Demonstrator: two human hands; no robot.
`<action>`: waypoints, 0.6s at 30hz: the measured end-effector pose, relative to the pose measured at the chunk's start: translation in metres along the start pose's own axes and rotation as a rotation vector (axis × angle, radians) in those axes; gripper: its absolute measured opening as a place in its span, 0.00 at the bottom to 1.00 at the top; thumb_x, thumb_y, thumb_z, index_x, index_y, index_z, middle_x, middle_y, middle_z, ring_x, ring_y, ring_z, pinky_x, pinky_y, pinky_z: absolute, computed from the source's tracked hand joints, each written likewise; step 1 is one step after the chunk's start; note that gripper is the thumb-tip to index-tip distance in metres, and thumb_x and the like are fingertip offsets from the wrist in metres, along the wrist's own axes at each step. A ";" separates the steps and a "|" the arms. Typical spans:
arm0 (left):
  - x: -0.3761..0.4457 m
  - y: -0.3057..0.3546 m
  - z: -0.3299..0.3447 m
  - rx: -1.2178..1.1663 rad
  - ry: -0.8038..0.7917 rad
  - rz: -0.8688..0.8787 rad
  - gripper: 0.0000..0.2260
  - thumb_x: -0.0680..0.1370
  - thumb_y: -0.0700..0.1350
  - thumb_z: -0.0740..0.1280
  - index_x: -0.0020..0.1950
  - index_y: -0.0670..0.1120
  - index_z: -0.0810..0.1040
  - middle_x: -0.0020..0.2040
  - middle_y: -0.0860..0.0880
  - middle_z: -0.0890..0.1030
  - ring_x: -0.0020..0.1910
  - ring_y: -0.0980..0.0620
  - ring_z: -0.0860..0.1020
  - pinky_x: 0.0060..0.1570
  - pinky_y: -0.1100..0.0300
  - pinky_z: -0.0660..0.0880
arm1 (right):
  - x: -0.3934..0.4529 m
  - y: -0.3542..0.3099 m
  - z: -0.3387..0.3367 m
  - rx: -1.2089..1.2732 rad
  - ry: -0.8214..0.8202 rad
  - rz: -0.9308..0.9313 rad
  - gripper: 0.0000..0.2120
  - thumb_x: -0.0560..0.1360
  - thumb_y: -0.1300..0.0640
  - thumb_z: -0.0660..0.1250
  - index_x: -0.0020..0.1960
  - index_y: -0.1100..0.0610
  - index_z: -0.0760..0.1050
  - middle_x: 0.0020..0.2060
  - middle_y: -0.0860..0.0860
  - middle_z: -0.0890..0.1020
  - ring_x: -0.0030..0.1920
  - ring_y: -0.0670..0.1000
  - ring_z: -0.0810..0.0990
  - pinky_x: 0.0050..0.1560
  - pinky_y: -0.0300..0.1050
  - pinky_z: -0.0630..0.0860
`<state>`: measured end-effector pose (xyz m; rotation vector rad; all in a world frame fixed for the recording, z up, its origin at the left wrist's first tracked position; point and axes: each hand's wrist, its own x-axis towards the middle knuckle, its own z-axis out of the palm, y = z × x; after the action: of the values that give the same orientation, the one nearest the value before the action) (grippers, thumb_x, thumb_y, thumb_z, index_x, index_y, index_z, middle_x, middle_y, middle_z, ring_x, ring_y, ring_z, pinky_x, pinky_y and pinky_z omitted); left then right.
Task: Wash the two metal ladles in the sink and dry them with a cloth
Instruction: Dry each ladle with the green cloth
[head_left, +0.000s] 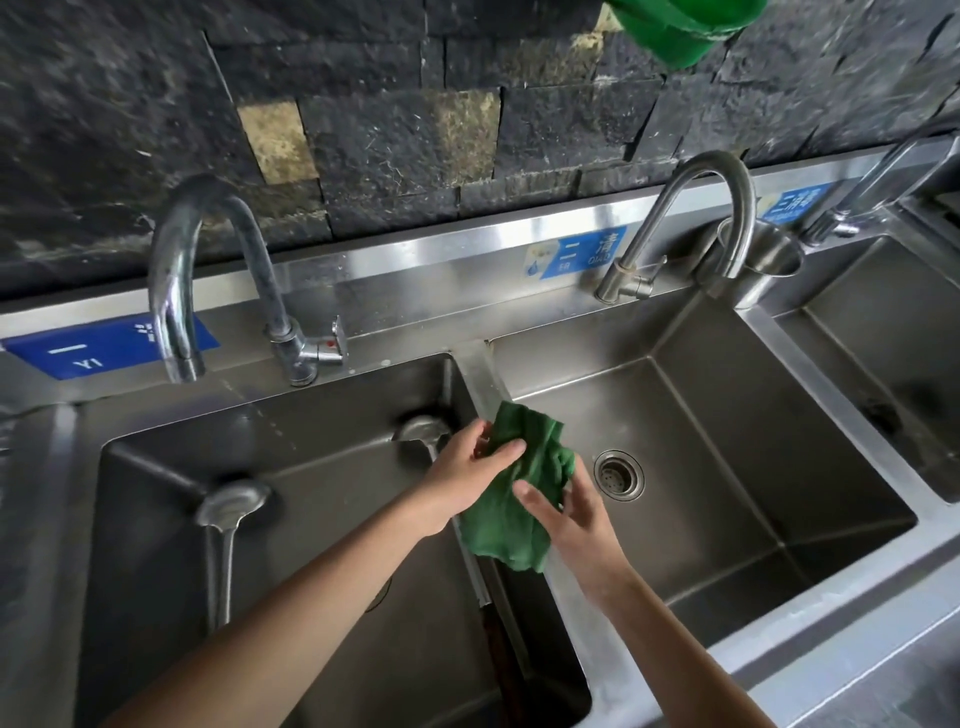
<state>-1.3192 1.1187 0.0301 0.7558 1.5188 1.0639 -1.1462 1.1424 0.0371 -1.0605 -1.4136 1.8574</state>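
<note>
Two metal ladles lie in the left sink basin (156, 467). One ladle (228, 509) rests bowl-down at the left with its handle running toward me. The second ladle (423, 431) lies at the basin's far right; its handle is hidden behind my left forearm. A crumpled green cloth (511, 512) is held over the divider between the basins. My left hand (470, 467) grips its upper edge, and my right hand (569, 519) holds its right side from below.
The middle basin (727, 467) has a round drain (619, 475). A curved tap (208, 270) stands behind the left basin, another tap (711, 218) behind the middle one. A third basin (883, 338) sits at the right. A green plastic object (680, 26) hangs at the top.
</note>
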 end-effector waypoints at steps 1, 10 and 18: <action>-0.001 -0.002 0.000 -0.033 0.019 -0.021 0.09 0.74 0.59 0.71 0.49 0.58 0.79 0.52 0.47 0.84 0.53 0.49 0.83 0.58 0.46 0.80 | 0.002 0.004 0.001 -0.105 0.009 -0.032 0.23 0.79 0.66 0.70 0.71 0.57 0.72 0.61 0.57 0.83 0.63 0.57 0.82 0.62 0.53 0.80; -0.010 -0.028 0.006 -0.311 0.044 -0.254 0.08 0.79 0.47 0.70 0.58 0.50 0.79 0.59 0.45 0.83 0.58 0.46 0.82 0.60 0.41 0.78 | -0.004 0.023 0.020 -0.727 0.029 -0.091 0.35 0.81 0.55 0.67 0.77 0.32 0.53 0.62 0.29 0.74 0.61 0.36 0.76 0.58 0.27 0.69; -0.019 -0.035 0.010 -0.467 -0.022 -0.333 0.06 0.82 0.43 0.63 0.56 0.48 0.79 0.47 0.48 0.84 0.43 0.54 0.83 0.38 0.60 0.79 | -0.005 0.036 0.024 -0.906 0.165 -0.178 0.31 0.80 0.48 0.69 0.78 0.34 0.61 0.58 0.43 0.84 0.52 0.49 0.83 0.44 0.38 0.74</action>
<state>-1.3030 1.0900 0.0052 0.1820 1.2524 1.0907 -1.1630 1.1156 0.0065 -1.3775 -2.2174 0.9392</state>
